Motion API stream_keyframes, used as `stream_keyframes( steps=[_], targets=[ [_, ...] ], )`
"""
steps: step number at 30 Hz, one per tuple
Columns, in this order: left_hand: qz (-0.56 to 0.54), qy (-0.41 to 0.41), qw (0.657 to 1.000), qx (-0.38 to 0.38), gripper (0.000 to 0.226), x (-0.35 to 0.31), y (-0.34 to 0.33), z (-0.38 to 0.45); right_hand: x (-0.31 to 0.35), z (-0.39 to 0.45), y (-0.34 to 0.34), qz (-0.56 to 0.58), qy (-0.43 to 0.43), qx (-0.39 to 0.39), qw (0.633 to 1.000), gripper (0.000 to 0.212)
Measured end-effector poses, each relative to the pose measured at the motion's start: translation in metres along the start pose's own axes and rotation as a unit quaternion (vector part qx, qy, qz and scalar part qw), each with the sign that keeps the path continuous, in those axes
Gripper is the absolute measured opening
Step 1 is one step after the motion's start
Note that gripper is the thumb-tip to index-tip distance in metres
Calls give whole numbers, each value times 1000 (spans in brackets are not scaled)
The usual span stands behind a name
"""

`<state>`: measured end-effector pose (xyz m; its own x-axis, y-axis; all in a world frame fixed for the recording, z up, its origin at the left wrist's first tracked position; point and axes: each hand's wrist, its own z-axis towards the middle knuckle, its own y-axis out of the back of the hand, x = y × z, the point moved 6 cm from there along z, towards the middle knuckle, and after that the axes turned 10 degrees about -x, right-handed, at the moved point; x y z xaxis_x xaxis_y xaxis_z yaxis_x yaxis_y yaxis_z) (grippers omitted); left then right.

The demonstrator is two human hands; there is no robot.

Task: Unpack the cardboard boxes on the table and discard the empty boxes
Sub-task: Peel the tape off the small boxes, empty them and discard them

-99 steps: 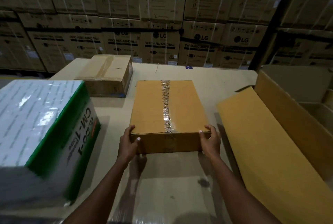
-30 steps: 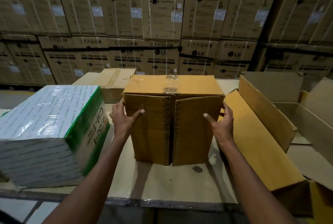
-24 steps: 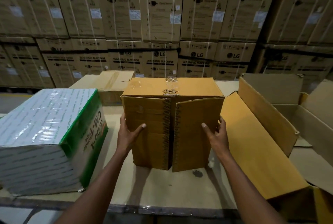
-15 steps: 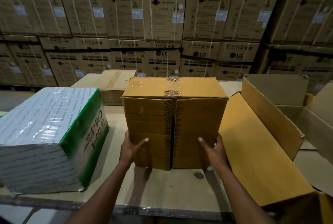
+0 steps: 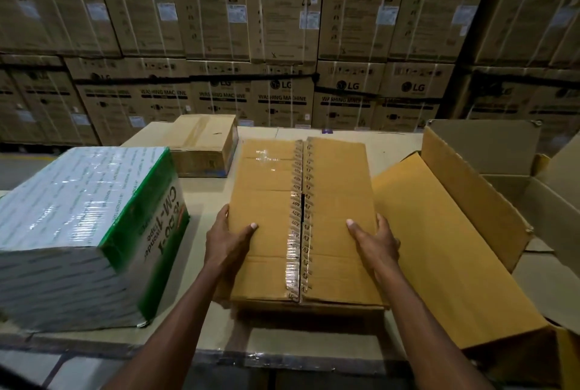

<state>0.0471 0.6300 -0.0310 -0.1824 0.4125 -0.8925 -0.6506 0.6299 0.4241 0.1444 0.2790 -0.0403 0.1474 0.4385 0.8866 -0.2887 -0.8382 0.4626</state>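
A brown cardboard box [image 5: 335, 201] lies flat on the table [image 5: 204, 198] in front of me. Its top face carries a taped centre seam with a short dark split in the middle. My left hand [image 5: 227, 240] grips the box's left edge, thumb on top. My right hand [image 5: 375, 240] grips its right edge the same way. Another sealed brown box [image 5: 205, 145] sits at the back left of the table.
A white and green shrink-wrapped carton [image 5: 81, 226] stands at the left, close to my left arm. An open, empty cardboard box [image 5: 455, 232] lies at the right with its flaps spread. Stacked washing machine cartons [image 5: 282, 29] form a wall behind the table.
The box stood upright on its end with the seamed face toward me; it now lies flat with that face up. Both hands stayed on its sides.
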Motion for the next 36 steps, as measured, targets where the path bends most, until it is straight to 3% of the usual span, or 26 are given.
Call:
stream_keyframes(
  steps=[11, 13, 16, 19, 23, 31, 36],
  targets=[
    [88, 89, 990, 57, 85, 57, -23, -16, -74, 10, -36, -104, -54, 111, 987, 104],
    [154, 46, 986, 42, 85, 55, -24, -13, -55, -9, -30, -162, -14, 98, 982, 93],
    [181, -41, 981, 52, 69, 41, -31, -21, -20, -44, -35, -238, 127, 79, 960, 73],
    [182, -114, 971, 107, 48, 29, -49, -38, 0, -90, -64, -257, 219, 160, 928, 60],
    [204, -142, 961, 121, 43, 22, -62, -53, 2, -114, -78, -258, 232, 219, 912, 54],
    [199, -184, 948, 167, 39, 7, -79, -86, 56, -105, -49, -220, 268, 160, 924, 35],
    [285, -283, 865, 299, 43, -20, -98, -101, 88, -88, 0, -189, 247, 103, 945, 39]
  ],
)
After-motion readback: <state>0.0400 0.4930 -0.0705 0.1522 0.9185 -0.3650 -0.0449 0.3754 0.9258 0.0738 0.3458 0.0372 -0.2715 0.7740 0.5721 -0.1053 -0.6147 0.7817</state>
